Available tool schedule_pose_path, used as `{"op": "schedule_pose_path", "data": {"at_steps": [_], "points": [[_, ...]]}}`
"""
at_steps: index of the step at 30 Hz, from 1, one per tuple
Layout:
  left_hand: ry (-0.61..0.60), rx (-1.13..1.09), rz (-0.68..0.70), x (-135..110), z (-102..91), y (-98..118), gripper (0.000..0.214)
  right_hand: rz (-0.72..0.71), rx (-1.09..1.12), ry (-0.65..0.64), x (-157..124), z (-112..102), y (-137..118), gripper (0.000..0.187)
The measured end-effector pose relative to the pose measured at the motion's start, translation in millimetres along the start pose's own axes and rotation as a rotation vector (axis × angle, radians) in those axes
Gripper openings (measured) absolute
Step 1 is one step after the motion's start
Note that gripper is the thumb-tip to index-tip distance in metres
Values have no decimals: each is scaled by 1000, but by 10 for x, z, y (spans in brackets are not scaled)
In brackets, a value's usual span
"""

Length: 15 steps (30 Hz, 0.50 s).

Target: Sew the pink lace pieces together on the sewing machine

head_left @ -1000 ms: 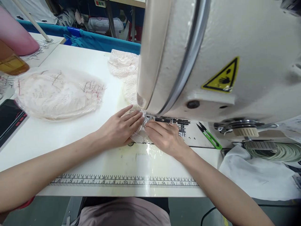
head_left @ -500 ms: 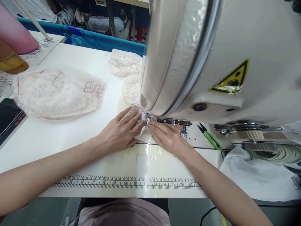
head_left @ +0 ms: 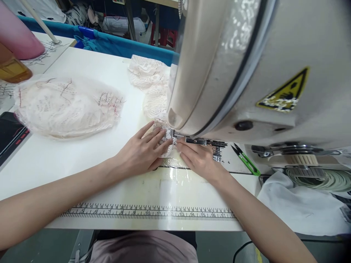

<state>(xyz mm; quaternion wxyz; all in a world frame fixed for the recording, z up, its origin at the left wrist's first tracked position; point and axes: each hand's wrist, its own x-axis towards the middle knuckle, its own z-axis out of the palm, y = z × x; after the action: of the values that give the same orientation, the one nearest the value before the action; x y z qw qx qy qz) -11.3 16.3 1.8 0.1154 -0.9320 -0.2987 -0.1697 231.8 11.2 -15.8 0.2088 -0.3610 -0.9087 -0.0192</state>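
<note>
A strip of pale lace fabric (head_left: 156,104) runs from the back of the table to the sewing machine's presser foot (head_left: 178,137). My left hand (head_left: 141,149) lies flat on the lace, fingers spread, just left of the foot. On the other side, my right hand (head_left: 199,157) has its fingers close together, with the fingertips at the lace's edge beside the foot. Part of its fingers is hidden under the metal attachment. The needle cannot be seen behind the machine head (head_left: 219,73).
A bundle of lace pieces (head_left: 65,109) with dark red threads lies at left, by a black device (head_left: 11,135). Green-handled thread snips (head_left: 245,159) lie right of my right hand. A printed ruler (head_left: 148,212) follows the front edge. White cloth (head_left: 290,208) hangs at right.
The near end of the lace has moved back, away from me, toward the presser foot. Both hands stay almost in place. The view has shifted slightly, with the machine head a little farther right.
</note>
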Motion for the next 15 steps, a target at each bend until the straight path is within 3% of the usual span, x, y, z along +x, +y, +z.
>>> {"op": "schedule_pose_path", "data": {"at_steps": [5, 9, 15], "points": [[-7, 39, -9, -2, -2, -15, 36, 17, -6, -24, 9, -22, -1, 38], [83, 32, 112, -2, -11, -30, 31, 35, -9, 6, 28, -32, -28, 36], [111, -11, 146, 32, -60, -55, 30, -58, -124, 73, 77, -31, -83, 27]]}}
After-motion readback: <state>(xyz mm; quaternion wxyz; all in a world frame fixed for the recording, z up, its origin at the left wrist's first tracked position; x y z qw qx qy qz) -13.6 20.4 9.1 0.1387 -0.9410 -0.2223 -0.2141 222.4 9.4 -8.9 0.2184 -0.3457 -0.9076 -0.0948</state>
